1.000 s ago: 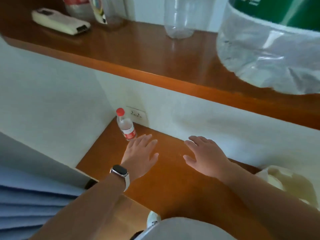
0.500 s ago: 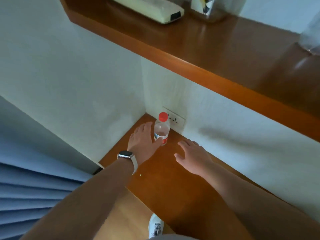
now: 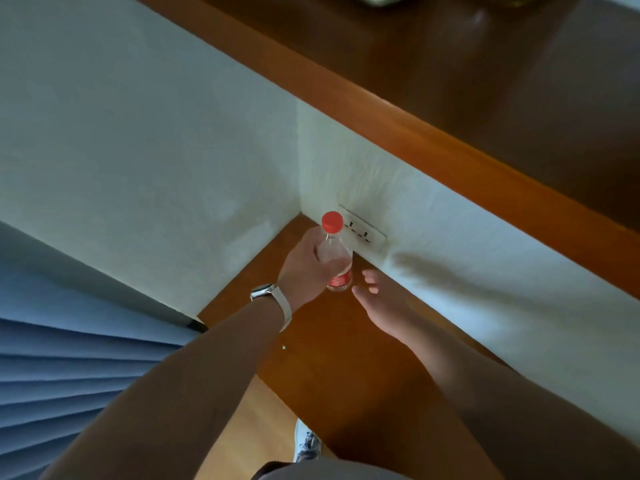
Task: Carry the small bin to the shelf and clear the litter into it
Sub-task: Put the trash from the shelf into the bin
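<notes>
The left hand (image 3: pixel 304 268) is wrapped around a small clear bottle (image 3: pixel 335 263) with a red cap and red label — upright, down in the far corner of the lower wooden shelf (image 3: pixel 349 368), just in front of a wall socket (image 3: pixel 363 230). A pale-strapped watch (image 3: pixel 272 299) sits on that wrist. The right hand (image 3: pixel 384 303) hovers just right of the bottle, fingers loosely spread, gripping nothing. Above, the upper shelf (image 3: pixel 450 109) runs across to the far right. Blue pleated fabric (image 3: pixel 69 368) hangs at near left — the bin itself is out of sight.
</notes>
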A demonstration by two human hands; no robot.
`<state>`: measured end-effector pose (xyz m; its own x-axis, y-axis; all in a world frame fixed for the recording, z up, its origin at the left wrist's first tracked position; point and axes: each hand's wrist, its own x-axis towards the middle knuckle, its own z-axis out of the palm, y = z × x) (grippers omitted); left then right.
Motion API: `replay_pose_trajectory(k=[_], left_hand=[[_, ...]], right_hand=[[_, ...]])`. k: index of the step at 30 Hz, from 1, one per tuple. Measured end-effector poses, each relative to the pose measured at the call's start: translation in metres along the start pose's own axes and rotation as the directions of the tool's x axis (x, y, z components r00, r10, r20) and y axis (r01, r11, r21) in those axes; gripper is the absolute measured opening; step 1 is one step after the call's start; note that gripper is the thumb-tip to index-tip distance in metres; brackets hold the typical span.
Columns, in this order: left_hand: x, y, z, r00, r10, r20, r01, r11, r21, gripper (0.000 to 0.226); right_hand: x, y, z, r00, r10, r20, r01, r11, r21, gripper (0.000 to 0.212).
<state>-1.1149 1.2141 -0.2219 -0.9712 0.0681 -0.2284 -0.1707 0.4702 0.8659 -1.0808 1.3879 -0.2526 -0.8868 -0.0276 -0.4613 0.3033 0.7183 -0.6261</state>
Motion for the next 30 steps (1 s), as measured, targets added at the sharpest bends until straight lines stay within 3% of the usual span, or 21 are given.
replay_pose_trajectory(k=[7, 16, 21, 25, 28, 30], left_hand=[[-0.022, 0.018, 0.001, 0.999, 0.039, -0.013, -0.040, 0.997, -0.059, 0.047], [-0.070, 0.058, 0.023, 0.984, 0.165, 0.062, -0.157, 0.981, -0.114, 0.056], [-0.099, 0.087, 0.049, 0.966, 0.222, 0.128, -0.209, 0.972, -0.110, 0.051], [-0.122, 0.112, 0.087, 0.942, 0.271, 0.198, -0.247, 0.959, -0.140, 0.051], [-0.139, 0.136, 0.120, 0.904, 0.344, 0.253, -0.312, 0.937, -0.161, 0.050], [-0.149, 0.152, 0.139, 0.881, 0.380, 0.283, -0.343, 0.924, -0.172, 0.048]], right_hand=[[-0.015, 0.012, -0.008, 0.988, 0.153, -0.021, -0.139, 0.939, 0.315, 0.053], [-0.071, 0.042, -0.037, 0.979, 0.202, -0.040, -0.149, 0.829, 0.540, 0.052], [-0.113, 0.066, -0.061, 0.962, 0.267, -0.053, -0.157, 0.704, 0.692, 0.041], [-0.155, 0.094, -0.085, 0.942, 0.321, -0.093, -0.155, 0.667, 0.729, 0.041], [-0.186, 0.119, -0.106, 0.938, 0.310, -0.154, -0.115, 0.700, 0.705, 0.032], [-0.206, 0.134, -0.120, 0.920, 0.347, -0.185, -0.102, 0.665, 0.740, 0.025]])
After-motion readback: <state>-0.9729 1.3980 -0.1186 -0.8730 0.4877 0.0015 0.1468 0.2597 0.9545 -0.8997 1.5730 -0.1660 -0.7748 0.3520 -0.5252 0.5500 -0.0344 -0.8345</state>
